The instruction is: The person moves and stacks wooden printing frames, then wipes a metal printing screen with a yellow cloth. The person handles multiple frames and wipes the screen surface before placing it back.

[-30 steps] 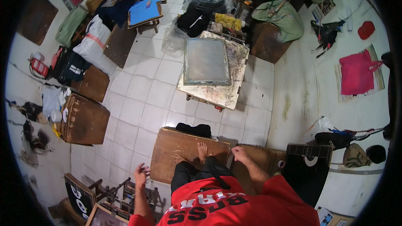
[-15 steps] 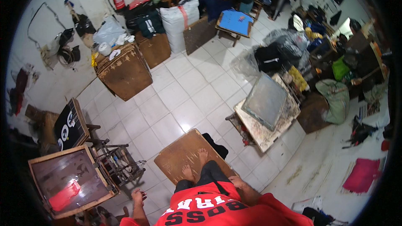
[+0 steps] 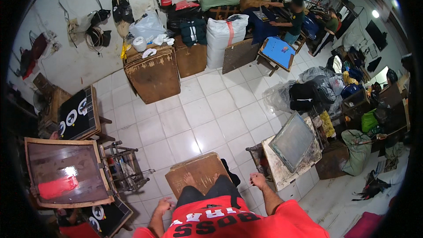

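Note:
My left hand [image 3: 165,204] hangs by my left thigh, its fingers loosely bent and apart, holding nothing. On the right, my right hand [image 3: 257,179] is raised over the floor, fingers loosely curled, with no object visible in it. It is nearest to a stained white board [image 3: 286,175] carrying a grey framed printing screen [image 3: 294,143]. Bare feet rest on a brown wooden board [image 3: 199,185]. To the left, a wood-framed printing screen [image 3: 83,156] bears a patch of red ink [image 3: 57,187]. It is tilted up beside a metal-rod stand [image 3: 125,167].
Black printed fabric lies on a board [image 3: 77,117] behind the left screen. Stacked brown boards [image 3: 154,77], a white sack [image 3: 225,39] and a blue-topped table [image 3: 277,53] stand along the back. Plastic bags [image 3: 315,90] heap at right. Two people work at the far end.
My view has turned and lifted, showing more of the far wall. My right hand has come away from my thigh and out to the right. My left hand has moved closer to my left thigh.

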`<action>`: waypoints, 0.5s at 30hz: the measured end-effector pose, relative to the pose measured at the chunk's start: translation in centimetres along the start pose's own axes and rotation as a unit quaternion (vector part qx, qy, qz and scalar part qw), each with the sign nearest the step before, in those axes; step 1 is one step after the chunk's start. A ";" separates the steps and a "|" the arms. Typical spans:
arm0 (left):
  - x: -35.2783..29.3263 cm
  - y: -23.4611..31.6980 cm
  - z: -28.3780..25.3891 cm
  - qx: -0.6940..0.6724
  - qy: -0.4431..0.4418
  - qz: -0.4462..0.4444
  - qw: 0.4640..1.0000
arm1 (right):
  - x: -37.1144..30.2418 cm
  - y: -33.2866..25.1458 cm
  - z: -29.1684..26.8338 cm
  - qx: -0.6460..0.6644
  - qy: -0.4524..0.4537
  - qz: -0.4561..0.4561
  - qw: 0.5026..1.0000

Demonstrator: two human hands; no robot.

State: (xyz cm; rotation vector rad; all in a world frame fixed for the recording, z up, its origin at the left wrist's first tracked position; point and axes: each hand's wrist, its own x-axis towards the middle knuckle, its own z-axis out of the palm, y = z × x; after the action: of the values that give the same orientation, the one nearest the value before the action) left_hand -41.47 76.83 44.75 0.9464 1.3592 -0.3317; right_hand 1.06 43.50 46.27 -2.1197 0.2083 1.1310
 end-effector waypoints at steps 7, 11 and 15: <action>-2.0 3.8 -9.7 -0.194 0.211 0.084 0.955 | 2.1 1.6 4.9 -0.214 -0.230 -0.021 0.949; -1.9 4.9 -9.4 -0.253 0.256 0.139 0.923 | 6.5 -2.7 4.1 -0.265 -0.241 -0.082 0.930; -0.9 2.1 -5.0 -0.273 0.182 0.052 0.943 | 6.6 -5.8 4.3 -0.162 -0.094 -0.044 0.981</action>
State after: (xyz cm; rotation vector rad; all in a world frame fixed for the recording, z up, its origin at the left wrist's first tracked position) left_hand -43.56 81.48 46.75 0.6206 1.6124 0.3120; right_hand 4.76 51.77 42.60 -2.2556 -0.1688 1.3783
